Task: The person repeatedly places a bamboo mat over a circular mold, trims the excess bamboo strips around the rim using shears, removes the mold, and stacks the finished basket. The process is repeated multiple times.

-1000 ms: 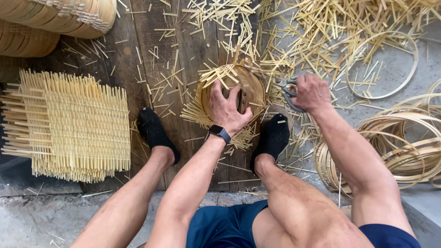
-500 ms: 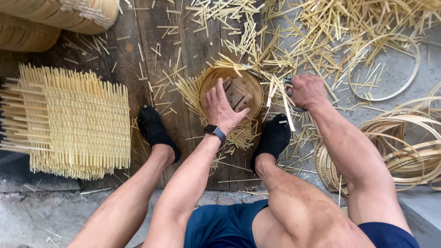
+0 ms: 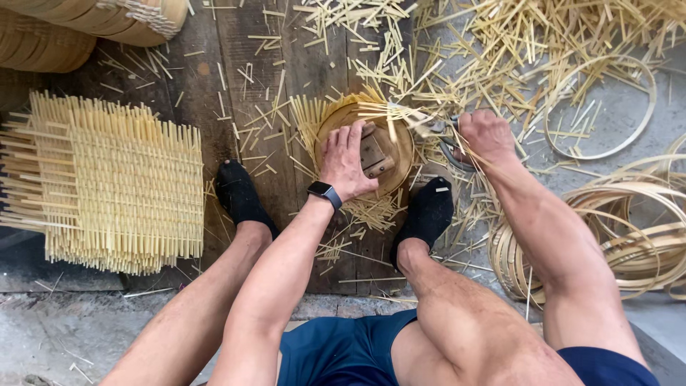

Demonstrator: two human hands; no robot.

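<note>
A round woven bamboo piece [image 3: 397,166] lies on the dark wooden board [image 3: 214,93] between my two black-socked feet, with untrimmed strip ends sticking out around its edge. A small wooden block [image 3: 376,154] sits on its middle. My left hand [image 3: 344,163], a smartwatch [image 3: 325,192] on its wrist, presses flat on the piece's left half beside the block. My right hand [image 3: 486,134] grips metal shears [image 3: 439,133] at the piece's right rim, their blades among the protruding strips.
A stack of square woven bamboo mats [image 3: 114,186] lies at the left. Stacked round baskets [image 3: 107,18] stand at the top left. Cut bamboo slivers [image 3: 500,50] litter the floor. Coiled bamboo hoops [image 3: 629,236] are piled at the right, and a single hoop [image 3: 647,118] lies beyond them.
My left hand has shifted on the round piece, from over the block to flat on its left side. My right hand and the shears stay at the right rim.
</note>
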